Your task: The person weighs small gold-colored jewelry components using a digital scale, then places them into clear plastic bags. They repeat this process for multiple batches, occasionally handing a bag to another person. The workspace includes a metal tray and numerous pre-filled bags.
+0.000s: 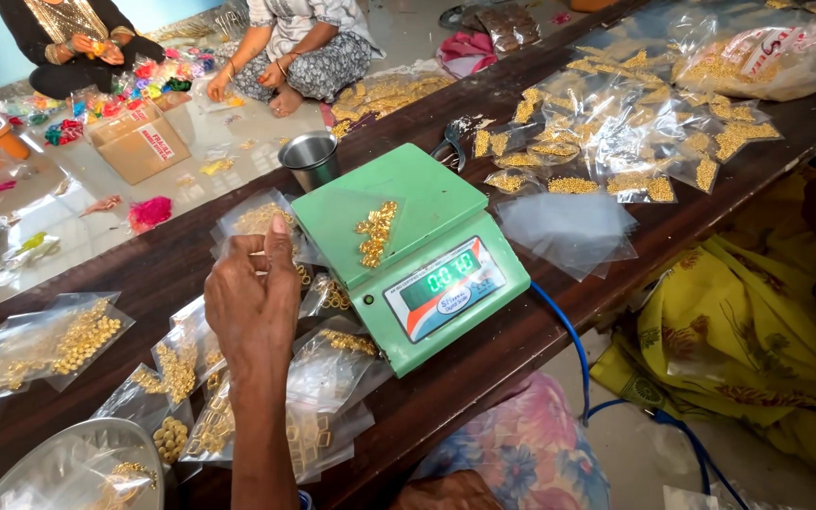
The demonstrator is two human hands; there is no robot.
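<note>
My left hand (252,307) is raised over the dark wooden table (484,368), just left of a green weighing scale (446,283). Its thumb and fingers pinch the edge of a small clear bag (249,219) holding gold-coloured pieces. On the scale's platform lies another clear bag with a short heap of gold pieces (376,233), and the scale's display is lit. Several filled clear bags (328,364) lie under and around my hand. My right hand is out of view.
A steel cup (311,159) stands behind the scale, with pliers (450,144) beside it. Empty bags (569,231) and many filled ones (616,132) lie to the right. A steel bowl (77,467) sits bottom left. A blue cable (570,340) hangs off the table. Two people sit on the floor beyond; another in yellow sits right.
</note>
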